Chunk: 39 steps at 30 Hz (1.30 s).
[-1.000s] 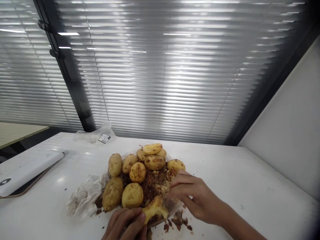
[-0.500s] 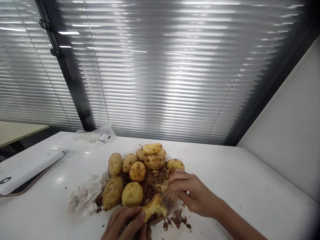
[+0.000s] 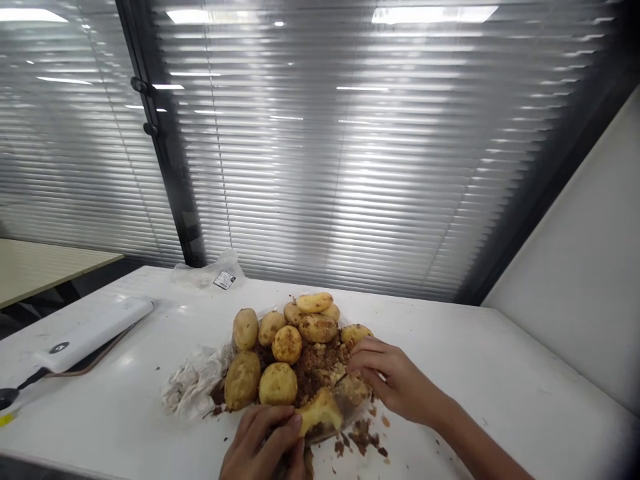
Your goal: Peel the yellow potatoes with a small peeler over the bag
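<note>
My left hand [image 3: 265, 443], low in the view, grips a partly carved yellow potato [image 3: 320, 415] with a curved, hollowed-looking side. To its right, my right hand [image 3: 387, 370] is closed on a thin grey blade-like tool [image 3: 344, 395]. The tool is blurred and its handle is hidden in the fingers; its tip lies close beside the potato. Behind both hands is a pile of brown peelings and mash [image 3: 317, 363] on clear plastic. Around it sit several whole potatoes, among them a round one [image 3: 278, 385] and a larger brown one [image 3: 243, 380].
Crumpled white tissue [image 3: 193, 381] lies left of the potatoes. A clear plastic bag with a label [image 3: 225, 279] rests at the table's back edge. A long white device [image 3: 100, 333] is at the left. Brown scraps [image 3: 364, 437] dot the white table [image 3: 475, 360] near my right hand.
The whole scene has shifted right and slightly in the view as my head turned left. My right hand and the tool have moved slightly back from the potato, still held in my left hand.
</note>
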{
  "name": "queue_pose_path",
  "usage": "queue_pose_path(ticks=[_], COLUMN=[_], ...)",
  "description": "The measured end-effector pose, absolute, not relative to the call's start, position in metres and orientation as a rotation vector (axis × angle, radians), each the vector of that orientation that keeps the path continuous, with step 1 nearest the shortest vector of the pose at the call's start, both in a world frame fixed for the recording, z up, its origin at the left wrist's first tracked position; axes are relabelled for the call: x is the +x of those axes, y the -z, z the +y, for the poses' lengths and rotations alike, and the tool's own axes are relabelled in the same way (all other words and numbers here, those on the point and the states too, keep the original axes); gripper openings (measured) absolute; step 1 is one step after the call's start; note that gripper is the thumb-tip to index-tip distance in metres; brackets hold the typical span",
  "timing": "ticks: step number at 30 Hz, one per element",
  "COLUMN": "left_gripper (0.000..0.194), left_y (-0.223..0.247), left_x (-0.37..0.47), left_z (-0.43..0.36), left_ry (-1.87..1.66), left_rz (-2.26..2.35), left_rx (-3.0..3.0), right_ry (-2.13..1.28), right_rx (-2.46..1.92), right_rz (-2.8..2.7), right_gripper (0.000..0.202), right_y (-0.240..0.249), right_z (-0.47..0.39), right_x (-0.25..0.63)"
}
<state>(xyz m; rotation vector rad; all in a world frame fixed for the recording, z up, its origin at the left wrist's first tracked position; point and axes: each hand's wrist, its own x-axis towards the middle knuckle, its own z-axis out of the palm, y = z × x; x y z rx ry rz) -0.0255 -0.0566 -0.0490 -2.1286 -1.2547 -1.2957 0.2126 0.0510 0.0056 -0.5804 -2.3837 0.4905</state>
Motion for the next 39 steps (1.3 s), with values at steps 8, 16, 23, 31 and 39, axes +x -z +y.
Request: queue_pose_path(ticks=[8, 16, 23, 31, 39], left_gripper=[0.02, 0.025, 0.027, 0.029, 0.028], left_y=[0.046, 0.055, 0.056, 0.056, 0.053], left_x=[-0.025, -0.034, -0.036, -0.029, -0.029], left_z=[-0.06, -0.06, -0.057, -0.059, -0.059], left_ry=[1.214, 1.216, 1.182, 1.1, 1.082], left_rz=[-1.343, -1.441, -1.43, -1.444, -1.457], left_rx=[-2.151, -2.247, -2.25, -2.229, -2.223], right_ry=[-0.414, -0.292, -0.525, -0.682, -0.596], right_rx=[-0.741, -1.15, -1.4, -1.457, -1.534], right_rz=[-2.322, -2.131, -1.88, -1.731, -1.787], right_gripper=[0.026, 0.022, 0.026, 0.025, 0.02], right_y=[-0.011, 0.001, 0.016, 0.014, 0.005], right_z=[0.044, -0.002, -0.022, -0.009, -0.016], right_x=[0.208, 0.204, 0.197, 0.18, 0.177])
